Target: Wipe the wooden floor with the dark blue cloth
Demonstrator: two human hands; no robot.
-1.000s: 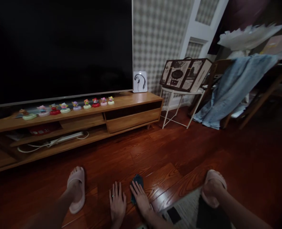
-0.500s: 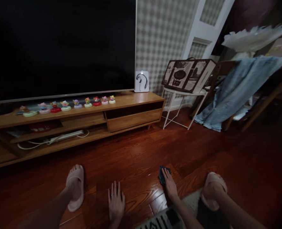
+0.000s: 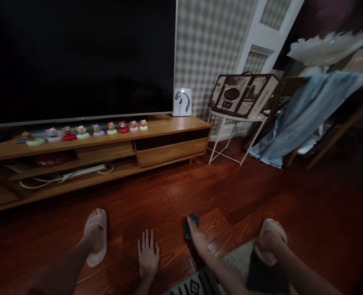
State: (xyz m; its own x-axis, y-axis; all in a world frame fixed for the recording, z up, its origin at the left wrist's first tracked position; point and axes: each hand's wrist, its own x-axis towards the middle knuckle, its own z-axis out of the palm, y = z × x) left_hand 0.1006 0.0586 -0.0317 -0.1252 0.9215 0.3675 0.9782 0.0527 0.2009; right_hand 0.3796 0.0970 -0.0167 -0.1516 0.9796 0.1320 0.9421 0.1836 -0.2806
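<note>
One large dark television (image 3: 80, 57) stands on one wooden cabinet (image 3: 172, 150), with nine small figurines (image 3: 98, 130) in a row along the cabinet's top. Below them, one white power strip (image 3: 85, 172) with its cords lies on the lower shelf. On the floor (image 3: 157, 194) comes the first of two pink slippers (image 3: 98, 257), a foot in it. Next is the left hand (image 3: 148, 256), palm down on the boards with its fingers apart and its grip around nothing. Behind, one white box (image 3: 182, 102) stands at the cabinet's right end. One dark teal cloth (image 3: 195, 220) lies on the floor to the right of the left hand, under the right hand (image 3: 199, 242); the fingers there are close together over it, and I cannot tell whether the grip clamps it or only presses. One patterned rug (image 3: 235, 260) lies by the right forearm. Farther right, one white-legged stand (image 3: 218, 154) bears one case (image 3: 243, 96); then come the second slipper and one pair of jeans (image 3: 307, 114).

Against half a second ago, the cloth and right hand have moved left, nearer the left hand, which stays in about the same place.
</note>
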